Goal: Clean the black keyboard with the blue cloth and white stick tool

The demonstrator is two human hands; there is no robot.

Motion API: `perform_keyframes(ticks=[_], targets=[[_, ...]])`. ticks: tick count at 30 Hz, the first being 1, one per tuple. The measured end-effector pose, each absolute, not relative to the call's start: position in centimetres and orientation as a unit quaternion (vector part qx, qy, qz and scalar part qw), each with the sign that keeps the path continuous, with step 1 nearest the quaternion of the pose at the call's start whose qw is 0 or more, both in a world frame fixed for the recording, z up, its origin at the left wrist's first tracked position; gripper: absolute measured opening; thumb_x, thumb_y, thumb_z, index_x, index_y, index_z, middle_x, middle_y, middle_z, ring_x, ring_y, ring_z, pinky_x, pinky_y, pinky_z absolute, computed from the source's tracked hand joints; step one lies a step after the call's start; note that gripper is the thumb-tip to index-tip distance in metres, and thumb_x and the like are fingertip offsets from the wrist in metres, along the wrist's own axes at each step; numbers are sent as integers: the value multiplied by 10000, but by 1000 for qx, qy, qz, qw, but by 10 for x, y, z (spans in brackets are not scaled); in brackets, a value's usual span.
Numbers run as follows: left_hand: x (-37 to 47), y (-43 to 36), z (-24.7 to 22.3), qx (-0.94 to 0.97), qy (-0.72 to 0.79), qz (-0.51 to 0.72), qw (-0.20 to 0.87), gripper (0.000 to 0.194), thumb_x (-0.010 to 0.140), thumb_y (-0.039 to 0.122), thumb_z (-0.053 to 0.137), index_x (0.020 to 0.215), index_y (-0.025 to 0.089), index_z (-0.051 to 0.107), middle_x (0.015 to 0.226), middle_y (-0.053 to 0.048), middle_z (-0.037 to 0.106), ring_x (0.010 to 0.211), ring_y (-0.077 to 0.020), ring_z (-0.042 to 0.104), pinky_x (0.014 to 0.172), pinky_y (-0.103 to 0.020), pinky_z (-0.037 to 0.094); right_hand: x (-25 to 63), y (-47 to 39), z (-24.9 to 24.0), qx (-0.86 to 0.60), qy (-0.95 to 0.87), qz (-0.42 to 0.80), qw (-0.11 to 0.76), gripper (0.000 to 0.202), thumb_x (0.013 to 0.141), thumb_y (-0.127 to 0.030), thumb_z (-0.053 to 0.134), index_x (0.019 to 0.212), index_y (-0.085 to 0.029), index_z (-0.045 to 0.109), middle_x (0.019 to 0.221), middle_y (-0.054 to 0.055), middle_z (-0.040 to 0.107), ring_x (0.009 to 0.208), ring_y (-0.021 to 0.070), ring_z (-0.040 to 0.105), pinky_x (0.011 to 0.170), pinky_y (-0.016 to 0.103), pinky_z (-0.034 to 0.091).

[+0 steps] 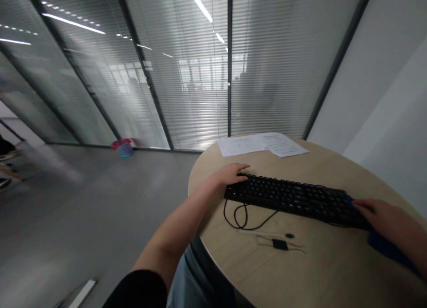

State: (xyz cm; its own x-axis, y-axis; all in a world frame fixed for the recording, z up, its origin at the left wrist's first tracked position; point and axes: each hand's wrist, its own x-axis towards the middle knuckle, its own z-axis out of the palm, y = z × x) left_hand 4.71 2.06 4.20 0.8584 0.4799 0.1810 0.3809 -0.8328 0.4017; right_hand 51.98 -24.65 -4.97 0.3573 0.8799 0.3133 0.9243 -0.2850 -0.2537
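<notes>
A black keyboard (293,196) lies slantwise on the round wooden table. At its far left corner rests my left hand (231,173), thumb over the keys' edge and fingers stretched out apart from it. My right hand (383,214) is closed on a blue cloth (383,245) at the keyboard's right end; part of the cloth shows by the fingertips and more hangs under the wrist. A black cable (246,216) loops in front of the keyboard. Nearer to me lie a thin pale stick with a dark tip (289,235) and a slim forked piece with a black block (279,244).
Printed papers (245,144) lie at the far side of the table (240,259). Behind stands a glass partition with blinds (196,103), and a white wall (393,99) is at the right. A red and blue basket (124,148) stands on the grey floor at the left.
</notes>
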Motion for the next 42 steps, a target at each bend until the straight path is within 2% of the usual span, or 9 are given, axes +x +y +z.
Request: perform_keyframes(ticks=[3,8,11,16,22,25,29,32,42], targets=[[4,35,29,891,331,223,216,377,890,333,585,1193,145,706,1205,-118,719,1079,-262,671,966,-352,501,507,-240,-28,-804,-565,-46,179,228,791,-409,564,798,-295,762,947,166,730,791,326,692,708,468,501],[-15,36,9,833,348,313,295,359,887,405,588,1079,140,733,979,-91,757,882,-223,689,833,-336,537,453,-215,39,-804,-566,-86,159,372,884,-436,484,952,-220,779,1040,124,731,958,296,672,847,432,497],[-6,34,6,842,332,318,284,352,871,389,606,1094,149,732,982,-88,741,859,-214,674,807,-337,538,395,-188,79,-766,-609,-88,185,405,935,-469,452,1031,-234,767,1088,77,725,990,254,659,861,378,495],[1,37,0,850,322,318,270,324,842,350,632,1086,167,741,1047,-95,715,920,-218,665,857,-351,536,297,-135,113,-639,-740,-27,209,337,955,-365,483,1001,-191,767,1034,83,728,957,188,644,847,284,460],[1,40,-4,826,355,302,318,376,866,374,599,1152,163,721,1088,-103,736,939,-222,675,872,-344,530,234,-81,108,-507,-844,80,155,249,932,-291,556,1016,-199,771,1033,66,723,956,159,630,844,251,434],[4,47,3,831,357,268,331,344,867,404,578,1049,169,751,1041,-80,755,951,-221,677,878,-325,515,215,-67,98,-476,-859,99,159,239,928,-269,567,1029,-204,774,1033,55,723,955,155,632,840,240,425],[17,67,16,833,383,203,345,399,852,495,560,798,148,749,730,-53,717,671,-192,641,658,-298,501,197,-60,79,-455,-871,109,153,231,930,-267,574,1029,-219,777,1040,49,718,943,151,631,823,239,416],[34,81,17,823,423,184,330,411,856,494,548,727,143,720,590,-37,635,533,-173,558,552,-295,439,190,-61,64,-449,-877,106,135,236,939,-287,572,1046,-234,776,1036,47,712,933,147,627,799,237,413],[51,73,7,851,390,195,292,402,877,498,524,746,172,720,685,-8,665,672,-160,569,620,-263,403,194,-65,63,-463,-877,113,62,243,917,-279,568,1028,-290,785,1021,22,719,922,154,637,777,233,411]])
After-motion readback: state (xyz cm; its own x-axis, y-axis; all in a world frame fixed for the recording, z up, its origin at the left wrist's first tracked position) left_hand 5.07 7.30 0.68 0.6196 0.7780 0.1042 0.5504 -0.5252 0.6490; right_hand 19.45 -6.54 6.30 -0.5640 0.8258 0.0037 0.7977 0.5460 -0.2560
